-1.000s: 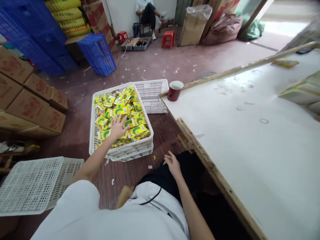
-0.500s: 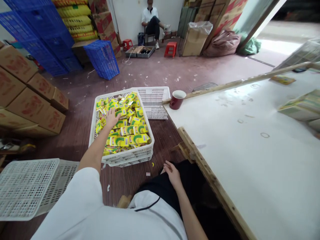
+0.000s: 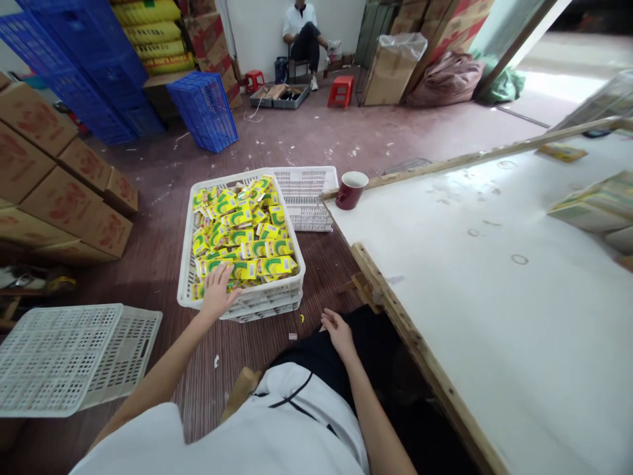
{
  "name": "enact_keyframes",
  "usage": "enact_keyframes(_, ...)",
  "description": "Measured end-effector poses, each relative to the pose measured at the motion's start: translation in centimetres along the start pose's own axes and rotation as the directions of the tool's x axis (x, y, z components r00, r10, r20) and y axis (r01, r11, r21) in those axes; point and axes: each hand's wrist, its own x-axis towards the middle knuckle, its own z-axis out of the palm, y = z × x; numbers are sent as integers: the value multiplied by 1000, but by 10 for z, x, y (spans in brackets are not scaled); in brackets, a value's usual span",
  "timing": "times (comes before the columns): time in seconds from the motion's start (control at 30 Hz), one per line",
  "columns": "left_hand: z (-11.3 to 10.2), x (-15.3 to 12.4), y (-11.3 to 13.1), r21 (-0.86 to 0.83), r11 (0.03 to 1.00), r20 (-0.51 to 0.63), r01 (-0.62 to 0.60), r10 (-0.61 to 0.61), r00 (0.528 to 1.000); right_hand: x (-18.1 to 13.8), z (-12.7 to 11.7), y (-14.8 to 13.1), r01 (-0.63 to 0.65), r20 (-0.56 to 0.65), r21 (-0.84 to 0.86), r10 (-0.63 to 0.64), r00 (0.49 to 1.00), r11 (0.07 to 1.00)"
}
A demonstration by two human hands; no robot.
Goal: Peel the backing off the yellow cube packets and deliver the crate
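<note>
Yellow packets (image 3: 240, 218) in white crate (image 3: 270, 295)

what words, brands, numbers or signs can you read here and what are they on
None can be read with certainty.
Yellow packets: print too small.
Brown cartons: red print too blurred.
Yellow sacks: lettering too blurred.
Red-and-brown boxes: pale lettering too blurred.

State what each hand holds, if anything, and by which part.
The left hand, spread over yellow packets in the crate, grips nothing visible. The right hand curls loosely over the dark trousers; whether it holds anything cannot be told.
</note>
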Motion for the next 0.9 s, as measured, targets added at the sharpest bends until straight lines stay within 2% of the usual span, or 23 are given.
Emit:
enact_keyframes(0.17,18,-3,4,66,996,41,66,-69,997,-5,-3,-2,27,-3,10,-27,1000,1000)
enact_keyframes(0.27,22,0,9,64,992,7,105,-106,994,-13,-9,-2,45,-23,24,-44,999,999)
enact_keyframes(0.6,26,4,7,13,993,-89,118,-117,989,-39,-32,1,48,-91,86,-41,995,995)
enact_keyframes(0.77,22,14,9,15,999,20,33,-33,999,-48,-37,3,52,-107,107,-40,993,993)
enact_keyframes(0.9,19,12,16,-19,998,109,-65,66,992,-49,-36,9,62,-120,129,-46,992,990)
